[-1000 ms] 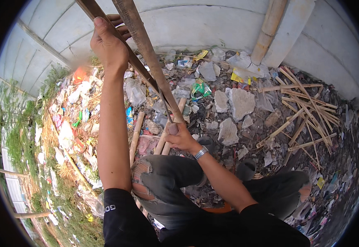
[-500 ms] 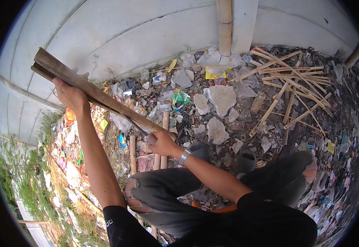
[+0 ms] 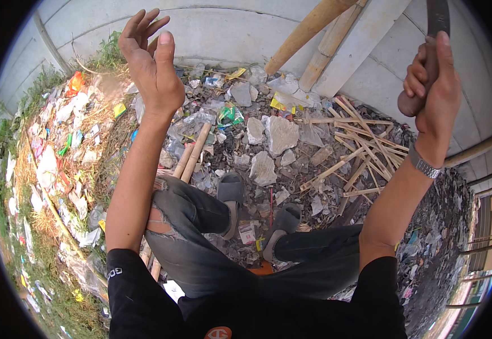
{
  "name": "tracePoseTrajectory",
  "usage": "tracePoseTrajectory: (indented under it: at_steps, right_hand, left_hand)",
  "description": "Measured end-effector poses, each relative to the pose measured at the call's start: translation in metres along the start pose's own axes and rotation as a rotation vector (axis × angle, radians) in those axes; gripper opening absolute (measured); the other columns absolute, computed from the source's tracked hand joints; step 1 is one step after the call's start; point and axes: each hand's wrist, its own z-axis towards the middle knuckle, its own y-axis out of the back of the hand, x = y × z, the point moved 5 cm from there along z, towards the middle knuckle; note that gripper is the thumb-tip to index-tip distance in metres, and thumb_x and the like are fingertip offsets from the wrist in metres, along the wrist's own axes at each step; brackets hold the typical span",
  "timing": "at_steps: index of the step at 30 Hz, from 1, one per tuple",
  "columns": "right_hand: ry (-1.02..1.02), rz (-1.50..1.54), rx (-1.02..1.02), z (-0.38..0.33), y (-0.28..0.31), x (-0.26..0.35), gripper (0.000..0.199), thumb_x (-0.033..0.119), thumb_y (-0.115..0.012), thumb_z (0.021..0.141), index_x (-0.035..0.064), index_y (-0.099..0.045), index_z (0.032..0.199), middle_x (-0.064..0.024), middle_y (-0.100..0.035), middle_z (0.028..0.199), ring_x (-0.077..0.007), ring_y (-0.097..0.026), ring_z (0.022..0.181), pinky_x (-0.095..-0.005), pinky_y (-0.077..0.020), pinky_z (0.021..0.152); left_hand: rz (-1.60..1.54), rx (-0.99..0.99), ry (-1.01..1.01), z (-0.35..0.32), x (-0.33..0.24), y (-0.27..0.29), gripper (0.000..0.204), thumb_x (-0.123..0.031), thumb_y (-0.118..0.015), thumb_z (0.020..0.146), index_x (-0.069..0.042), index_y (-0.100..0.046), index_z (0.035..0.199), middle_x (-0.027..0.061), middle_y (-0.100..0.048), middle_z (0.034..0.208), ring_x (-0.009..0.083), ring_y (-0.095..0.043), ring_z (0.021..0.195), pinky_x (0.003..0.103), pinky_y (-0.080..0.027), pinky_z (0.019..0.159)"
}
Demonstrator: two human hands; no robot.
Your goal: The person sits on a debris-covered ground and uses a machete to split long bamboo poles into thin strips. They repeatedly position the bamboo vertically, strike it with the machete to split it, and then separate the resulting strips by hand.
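Knife [image 3: 438, 18]: showing a dark, flat blade and a rounded brown handle [image 3: 410, 105]; standing nearly upright at the upper right, running out past the top of the view and so hiding its tip.
Right grip [image 3: 435, 85]: clenching round the handle, pointing the thumb upward toward the blade; wearing a metal watch [image 3: 425, 163] at the wrist.
Left grip [image 3: 154, 68]: hanging released in the air at the upper left, spreading its fingers before the wall.
Wall [image 3: 217, 34]: closing off the far side with pale panels, curving behind both hands.
Bamboo pole [image 3: 308, 37]: slanting down from the top edge between the hands, ending near a bamboo post [image 3: 325, 53]; leaning or hanging, impossible to tell which.
Room between hands: stretching wide, narrowing only where meeting the pole.
Split sticks [image 3: 331, 169]: lying crosswise in a heap, edging the ground left of the right forearm.
Rubble [image 3: 282, 135]: lying in pale, jagged chunks beyond the slippers [image 3: 231, 187].
Bamboo lengths [image 3: 197, 152]: lying side by side near the left knee.
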Motion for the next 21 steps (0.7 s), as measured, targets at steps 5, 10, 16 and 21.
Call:
tracePoseTrajectory:
  at_steps: [5, 10, 16, 21]
  right_hand:
    - [0.132, -0.266, -0.133, 0.029, 0.065, 0.101, 0.055, 0.064, -0.047, 0.101, 0.0115, -0.051, 0.086, 0.0020, -0.038, 0.057, -0.0076, -0.035, 0.042, -0.0222, -0.0330, 0.035]
    - [-0.193, -0.184, -0.199, -0.003, 0.058, -0.054, 0.052, 0.057, -0.053, 0.103, 0.0097, -0.046, 0.082, 0.0026, -0.039, 0.062, -0.0079, -0.036, 0.048, -0.0247, -0.0335, 0.048]
    - [-0.478, -0.508, -0.073, -0.091, 0.034, -0.418, 0.059, 0.056, -0.054, 0.102, 0.0059, -0.053, 0.071, -0.0063, -0.050, 0.056, -0.0167, -0.049, 0.045, -0.0339, -0.0408, 0.043]
    - [-0.726, -0.156, -0.159, -0.092, 0.050, -0.406, 0.053, 0.054, -0.059, 0.100, 0.0093, -0.051, 0.073, 0.0004, -0.043, 0.055, -0.0124, -0.043, 0.044, -0.0285, -0.0348, 0.041]
  left_hand:
    - [0.071, -0.098, 0.120, -0.006, 0.040, 0.025, 0.051, -0.020, -0.060, 0.100, 0.003, -0.042, 0.142, 0.0177, -0.057, 0.129, 0.0201, -0.058, 0.108, 0.032, -0.051, 0.088]
    - [0.023, -0.016, 0.290, -0.007, 0.035, 0.028, 0.057, -0.022, -0.060, 0.097, 0.000, -0.037, 0.145, 0.0179, -0.052, 0.132, 0.0228, -0.053, 0.110, 0.034, -0.050, 0.087]
    - [0.086, 0.036, 0.250, -0.015, 0.033, 0.010, 0.061, -0.027, -0.066, 0.096, 0.002, -0.039, 0.142, 0.0198, -0.058, 0.133, 0.0225, -0.064, 0.106, 0.036, -0.056, 0.084]
    - [0.154, 0.159, 0.192, -0.018, 0.023, 0.006, 0.059, -0.022, -0.067, 0.096, -0.001, -0.040, 0.143, 0.0188, -0.058, 0.133, 0.0205, -0.064, 0.102, 0.035, -0.056, 0.084]
